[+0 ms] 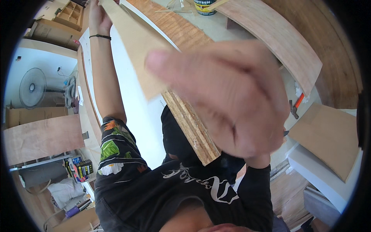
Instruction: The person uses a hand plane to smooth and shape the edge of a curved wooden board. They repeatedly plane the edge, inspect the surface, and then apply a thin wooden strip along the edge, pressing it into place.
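Observation:
A long, thin tan strip [133, 42] runs from the top edge down toward me. My right hand [235, 100] looms close and blurred, fingers curled and thumb laid over the near part of this strip; it looks closed on it. My left hand [100, 19] reaches to the strip's far end, a dark band at the wrist, its fingers partly cut off by the top edge. Under the strip lies a white panel [141, 127]. Beside it, wood pieces with layered, rough edges [189, 129] stick out toward my body, partly hidden behind my right hand.
A curved plywood sheet [278, 34] spans the upper right, near a can [205, 7]. An orange-handled hammer [296, 105] lies at right, by a brown board [328, 137] on a white piece. At left are a fan [32, 87], a plywood panel [42, 137] and boxes [54, 33].

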